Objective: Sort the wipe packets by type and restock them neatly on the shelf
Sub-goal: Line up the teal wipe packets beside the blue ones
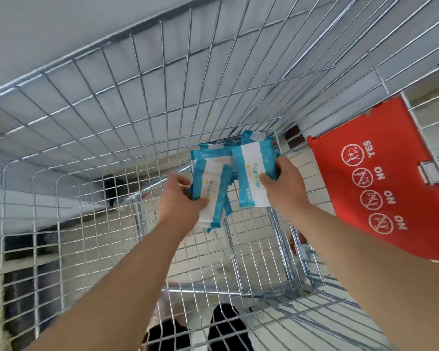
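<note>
Broadly, by size:

1. Wire shopping cart: basket walls fill the view, with tiled floor showing through the mesh.
2. Red child-seat flap: on the right side, printed with YES/NO pictograms.
3. Black shoes: seen under the near end of the basket.
4. Left hand: fingers curled round a fanned bunch of blue-and-white wipe packets.
5. Right hand: thumb pinching one matching packet.
6. Further packet corners: behind, near the far corner of the basket.

Relation: the packets sit between the two hands, straight ahead inside the cart, long axes running away from the person. Each hand is already on its own share, so neither is nearer. No shelf can be identified, so the carry direction cannot be told.
</note>
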Demonstrator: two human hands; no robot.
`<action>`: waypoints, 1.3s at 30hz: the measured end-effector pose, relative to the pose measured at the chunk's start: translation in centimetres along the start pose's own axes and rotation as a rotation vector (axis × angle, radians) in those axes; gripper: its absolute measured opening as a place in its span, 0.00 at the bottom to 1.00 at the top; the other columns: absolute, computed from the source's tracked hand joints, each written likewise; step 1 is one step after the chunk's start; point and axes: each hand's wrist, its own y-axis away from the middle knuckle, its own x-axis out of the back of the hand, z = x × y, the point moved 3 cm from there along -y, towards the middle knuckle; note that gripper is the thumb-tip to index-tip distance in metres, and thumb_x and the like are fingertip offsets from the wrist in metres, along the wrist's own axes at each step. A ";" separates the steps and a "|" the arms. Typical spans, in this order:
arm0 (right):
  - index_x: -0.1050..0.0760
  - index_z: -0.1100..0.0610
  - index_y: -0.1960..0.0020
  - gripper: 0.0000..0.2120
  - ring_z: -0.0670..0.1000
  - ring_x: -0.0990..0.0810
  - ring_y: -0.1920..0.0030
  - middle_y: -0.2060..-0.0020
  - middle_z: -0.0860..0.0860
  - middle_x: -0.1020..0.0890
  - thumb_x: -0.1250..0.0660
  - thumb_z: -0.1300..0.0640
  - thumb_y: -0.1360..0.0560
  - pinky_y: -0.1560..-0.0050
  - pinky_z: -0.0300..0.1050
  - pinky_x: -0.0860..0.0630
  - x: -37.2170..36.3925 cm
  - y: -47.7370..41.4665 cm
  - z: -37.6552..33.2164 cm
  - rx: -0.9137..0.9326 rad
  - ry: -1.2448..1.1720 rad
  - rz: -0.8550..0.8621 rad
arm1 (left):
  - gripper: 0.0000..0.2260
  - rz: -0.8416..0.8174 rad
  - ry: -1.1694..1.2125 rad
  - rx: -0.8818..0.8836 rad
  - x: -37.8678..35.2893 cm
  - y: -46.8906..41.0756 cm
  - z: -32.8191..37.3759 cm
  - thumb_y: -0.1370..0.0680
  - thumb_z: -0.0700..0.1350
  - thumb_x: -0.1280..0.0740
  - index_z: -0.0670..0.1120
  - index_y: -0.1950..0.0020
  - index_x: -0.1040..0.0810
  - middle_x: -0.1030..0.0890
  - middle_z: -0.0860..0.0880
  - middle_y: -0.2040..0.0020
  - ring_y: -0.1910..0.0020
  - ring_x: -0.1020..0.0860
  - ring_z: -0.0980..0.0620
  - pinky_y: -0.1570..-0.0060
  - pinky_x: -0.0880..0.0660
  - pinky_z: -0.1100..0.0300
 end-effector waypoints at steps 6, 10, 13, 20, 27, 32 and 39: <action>0.28 0.57 0.44 0.10 0.53 0.22 0.51 0.54 0.49 0.24 0.35 0.62 0.25 0.52 0.50 0.23 2.0 5.4 -5.8 0.064 -0.021 0.060 | 0.08 -0.146 0.082 0.013 7.8 3.3 1.5 0.30 0.38 0.26 0.48 0.54 0.19 0.16 0.47 0.53 0.53 0.17 0.46 0.48 0.21 0.47; 0.27 0.58 0.46 0.10 0.51 0.24 0.56 0.55 0.50 0.22 0.34 0.63 0.26 0.63 0.38 0.31 3.0 10.3 -11.1 0.159 -0.041 0.103 | 0.09 -0.211 0.187 -0.048 13.5 7.3 3.6 0.26 0.36 0.30 0.50 0.54 0.21 0.16 0.51 0.52 0.53 0.18 0.50 0.48 0.22 0.50; 0.27 0.57 0.47 0.10 0.52 0.22 0.55 0.55 0.51 0.20 0.33 0.64 0.27 0.57 0.44 0.28 3.5 14.1 -15.1 0.227 -0.086 0.098 | 0.08 -0.182 0.207 -0.116 17.9 11.0 5.3 0.23 0.40 0.32 0.52 0.47 0.24 0.17 0.52 0.49 0.49 0.18 0.50 0.46 0.22 0.49; 0.29 0.52 0.49 0.08 0.49 0.23 0.55 0.57 0.45 0.22 0.33 0.62 0.25 0.57 0.42 0.28 6.1 22.6 -24.6 0.462 -0.110 0.024 | 0.18 -0.003 0.278 -0.180 26.7 20.8 8.0 0.20 0.44 0.36 0.52 0.33 0.38 0.22 0.49 0.43 0.48 0.20 0.48 0.51 0.20 0.46; 0.30 0.50 0.49 0.09 0.46 0.22 0.55 0.56 0.41 0.23 0.34 0.61 0.25 0.58 0.39 0.26 7.7 35.1 -33.6 0.694 -0.117 -0.089 | 0.25 0.216 0.496 -0.275 34.4 35.6 8.1 0.18 0.39 0.41 0.56 0.27 0.47 0.22 0.53 0.46 0.54 0.19 0.52 0.63 0.19 0.54; 0.30 0.51 0.48 0.08 0.44 0.23 0.56 0.57 0.42 0.23 0.34 0.61 0.24 0.62 0.33 0.28 7.5 44.6 -41.0 0.890 -0.113 -0.161 | 0.27 0.419 0.650 -0.364 42.1 45.4 7.1 0.19 0.39 0.40 0.60 0.28 0.48 0.23 0.53 0.44 0.49 0.19 0.48 0.50 0.20 0.44; 0.29 0.52 0.47 0.07 0.43 0.21 0.55 0.56 0.43 0.22 0.35 0.59 0.24 0.56 0.43 0.21 3.2 58.0 -51.9 1.080 -0.135 -0.249 | 0.31 0.624 0.710 -0.432 55.1 55.8 2.9 0.21 0.37 0.38 0.59 0.26 0.49 0.23 0.51 0.43 0.46 0.20 0.48 0.49 0.22 0.49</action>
